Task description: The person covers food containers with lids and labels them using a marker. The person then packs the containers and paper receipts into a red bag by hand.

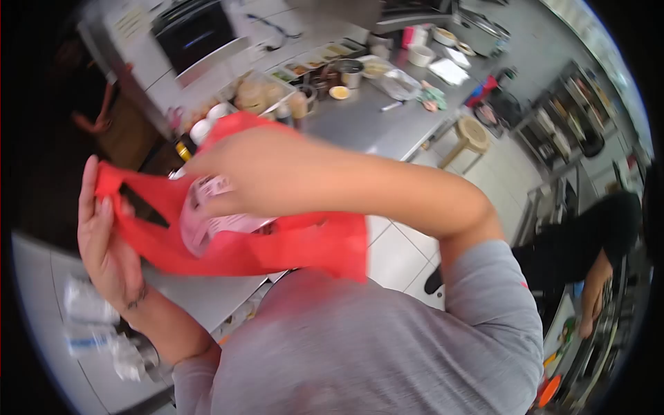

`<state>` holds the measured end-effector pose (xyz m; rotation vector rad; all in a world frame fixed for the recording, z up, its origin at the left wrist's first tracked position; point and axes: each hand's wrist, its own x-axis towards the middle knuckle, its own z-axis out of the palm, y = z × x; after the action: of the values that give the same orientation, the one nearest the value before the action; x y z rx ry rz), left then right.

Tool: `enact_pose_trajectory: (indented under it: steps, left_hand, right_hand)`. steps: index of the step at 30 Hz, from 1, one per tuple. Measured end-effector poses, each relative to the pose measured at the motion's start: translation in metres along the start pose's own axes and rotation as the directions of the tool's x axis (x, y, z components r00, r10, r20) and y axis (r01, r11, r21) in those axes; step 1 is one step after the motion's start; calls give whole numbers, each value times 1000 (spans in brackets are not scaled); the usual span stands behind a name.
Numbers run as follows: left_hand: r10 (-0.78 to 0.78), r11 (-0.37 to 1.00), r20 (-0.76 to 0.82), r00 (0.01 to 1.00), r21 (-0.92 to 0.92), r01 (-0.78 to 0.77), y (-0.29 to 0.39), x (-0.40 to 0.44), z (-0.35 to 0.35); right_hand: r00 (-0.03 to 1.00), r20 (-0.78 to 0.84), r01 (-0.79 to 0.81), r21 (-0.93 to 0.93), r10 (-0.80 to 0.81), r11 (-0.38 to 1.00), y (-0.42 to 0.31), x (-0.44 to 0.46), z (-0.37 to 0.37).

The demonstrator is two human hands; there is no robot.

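A red carrier bag is stretched across my front, its handle opening toward the left. My left hand grips the bag at that handle, the thumb and fingers around the red material. My right hand, blurred by motion, reaches across the bag's mouth. Its fingers close on a round, pale pink-looking package with printed text, partly inside the bag. The bag and my right hand cover much of this package, and its contents cannot be made out.
Behind the bag is a steel counter with food trays, tubs and a steel pot. A stool stands beyond it. One person in black works at the right; another person's arm shows at the far left.
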<state>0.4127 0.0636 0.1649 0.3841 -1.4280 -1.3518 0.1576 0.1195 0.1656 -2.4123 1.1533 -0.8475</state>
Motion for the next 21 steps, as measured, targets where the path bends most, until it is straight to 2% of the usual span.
enact_pose_trajectory:
  steps: [1,2,3,5,7,9,12,15,18,21]
  left_hand:
    - [2,999,-66,998,-48,-5,4,-4,-5]
    - [35,995,-147,989,-87,-48,9,-6,3]
    - [54,992,-101,993,-106,-65,12,-7,-4]
    - [126,982,-117,985,-125,-140,16,-4,-9]
    - [212,960,-118,970,-159,-229,16,5,-18]
    - [247,950,-198,949,-143,-277,19,17,-33]
    - [241,955,-266,933,-106,-276,23,33,-60]
    - [221,960,-302,927,-101,-261,29,43,-99]
    - [216,966,-336,917,-64,-251,40,48,-123]
    - [201,975,-326,924,-20,-219,48,61,-170]
  right_hand:
    - [997,-52,-60,-114,55,992,-19,-25,-23]
    - [991,-117,37,-192,-60,981,-29,-51,-36]
    - [999,-46,-22,-358,5,933,-37,-71,-37]
    - [994,5,-86,-558,107,825,-43,-91,-24]
    - [990,-6,-126,-506,142,853,-29,-102,-8]
    - [988,-20,-151,-326,153,933,-12,-105,-5]
    - [905,-251,-318,133,343,939,-30,-74,-9]
    - [835,-440,-181,348,330,920,-31,-38,-4]
    - [780,-610,-33,180,138,983,-36,3,17]
    - [740,-672,58,30,-23,998,-56,45,38]
